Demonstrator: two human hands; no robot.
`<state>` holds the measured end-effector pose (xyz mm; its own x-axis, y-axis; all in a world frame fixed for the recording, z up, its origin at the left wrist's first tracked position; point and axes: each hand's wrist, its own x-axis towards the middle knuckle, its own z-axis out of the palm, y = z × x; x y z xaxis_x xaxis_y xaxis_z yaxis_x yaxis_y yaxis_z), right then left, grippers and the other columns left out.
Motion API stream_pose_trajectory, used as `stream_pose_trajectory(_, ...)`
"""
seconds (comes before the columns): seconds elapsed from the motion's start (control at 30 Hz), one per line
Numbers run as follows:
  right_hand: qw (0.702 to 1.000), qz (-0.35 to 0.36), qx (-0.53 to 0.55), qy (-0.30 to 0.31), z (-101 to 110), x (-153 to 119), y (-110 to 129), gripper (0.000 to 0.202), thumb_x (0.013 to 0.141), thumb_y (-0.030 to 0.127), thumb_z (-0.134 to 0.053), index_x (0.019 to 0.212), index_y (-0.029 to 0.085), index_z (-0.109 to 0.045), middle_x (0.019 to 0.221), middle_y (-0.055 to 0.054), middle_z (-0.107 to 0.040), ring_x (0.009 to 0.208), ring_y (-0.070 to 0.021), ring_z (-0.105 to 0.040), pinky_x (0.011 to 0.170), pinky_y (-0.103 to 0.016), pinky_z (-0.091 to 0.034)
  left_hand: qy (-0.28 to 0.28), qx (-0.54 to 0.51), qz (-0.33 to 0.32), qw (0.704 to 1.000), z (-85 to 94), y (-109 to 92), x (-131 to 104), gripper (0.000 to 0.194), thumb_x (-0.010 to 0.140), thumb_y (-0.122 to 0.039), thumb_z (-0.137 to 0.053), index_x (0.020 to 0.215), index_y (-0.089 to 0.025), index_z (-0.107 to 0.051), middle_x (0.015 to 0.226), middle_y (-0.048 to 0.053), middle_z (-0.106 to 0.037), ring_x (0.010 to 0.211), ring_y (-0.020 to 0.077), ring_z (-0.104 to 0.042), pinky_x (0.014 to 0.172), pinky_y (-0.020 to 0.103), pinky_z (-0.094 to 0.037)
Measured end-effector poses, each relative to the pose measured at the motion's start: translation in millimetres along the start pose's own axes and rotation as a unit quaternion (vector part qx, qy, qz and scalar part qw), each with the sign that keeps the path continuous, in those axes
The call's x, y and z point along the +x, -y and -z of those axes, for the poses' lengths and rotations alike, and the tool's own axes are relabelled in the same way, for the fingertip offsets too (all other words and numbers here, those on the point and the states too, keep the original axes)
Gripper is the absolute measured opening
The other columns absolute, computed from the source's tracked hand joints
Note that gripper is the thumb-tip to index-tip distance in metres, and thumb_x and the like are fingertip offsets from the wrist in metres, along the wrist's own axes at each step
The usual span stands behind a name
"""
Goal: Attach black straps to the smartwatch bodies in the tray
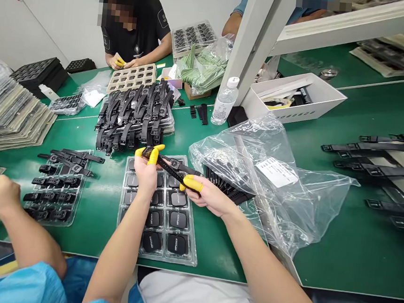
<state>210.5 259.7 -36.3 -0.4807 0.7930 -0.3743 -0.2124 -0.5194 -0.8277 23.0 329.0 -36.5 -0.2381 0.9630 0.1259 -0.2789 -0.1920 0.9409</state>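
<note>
In the middle of the head view, a black watch strap (171, 171) stretches between my two hands. My left hand (146, 171), with yellow finger cots, is closed on the end with the dark watch case. My right hand (208, 195), also in yellow finger cots, pinches the strap's other end. Below them lies a clear plastic tray (193, 257) with several dark square watch pieces in its pockets. Another strapped watch (179, 165) rests across the tray's far end. Close to my right hand, several black straps (229, 184) sit partly inside a clear plastic bag (310, 208).
A pile of strapped watches (134, 112) stands beyond the tray, and another watch tray (59, 191) lies left. A co-worker's hand (0, 195) works there; another person (138, 32) sits opposite. A water bottle (225, 104) and white box (298, 103) stand by a post (254, 38).
</note>
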Motion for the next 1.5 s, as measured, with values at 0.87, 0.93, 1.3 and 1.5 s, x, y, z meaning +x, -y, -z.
stream_pose_trajectory(0.87,0.993,0.095,0.055,-0.044,-1,0,0,0.034,0.085,0.046,-0.072,0.099,0.024,-0.051,0.057,0.011,-0.051,0.039,-0.0053,-0.028,0.039,-0.019,-0.019,0.371,0.281,-0.136,0.875,1.3,30,-19,0.05,0.093,-0.012,-0.055,0.141,-0.022,-0.064,0.137,0.011,-0.071,0.128,0.0247,-0.067,0.111,0.044,-0.056)
stream_pose_trajectory(0.93,0.995,0.076,0.053,-0.033,-1,0,0,0.033,0.084,0.045,-0.072,0.095,0.023,-0.05,0.056,0.011,-0.052,0.038,-0.0049,-0.027,0.038,-0.019,-0.017,0.391,0.291,-0.173,0.856,4.1,28,-16,0.054,0.093,-0.008,-0.05,0.143,-0.023,-0.063,0.137,0.011,-0.07,0.13,0.0237,-0.066,0.114,0.044,-0.054)
stream_pose_trajectory(1.3,0.989,0.08,0.107,-0.056,1,2,1,0.031,0.08,0.04,-0.074,0.087,0.023,-0.048,0.051,0.011,-0.046,0.037,-0.0044,-0.024,0.038,-0.018,-0.013,0.408,0.29,-0.158,0.852,2.7,21,-17,0.045,0.1,-0.013,-0.048,0.139,-0.025,-0.065,0.136,0.011,-0.069,0.13,0.0245,-0.064,0.115,0.045,-0.052)
stream_pose_trajectory(1.5,0.982,0.086,0.156,-0.066,1,4,0,0.036,0.078,0.041,-0.077,0.086,0.024,-0.048,0.051,0.011,-0.044,0.039,-0.0044,-0.022,0.038,-0.018,-0.013,0.411,0.314,-0.136,0.845,2.9,16,-22,0.047,0.103,-0.019,-0.046,0.147,-0.025,-0.059,0.142,0.012,-0.06,0.136,0.025,-0.058,0.12,0.044,-0.048)
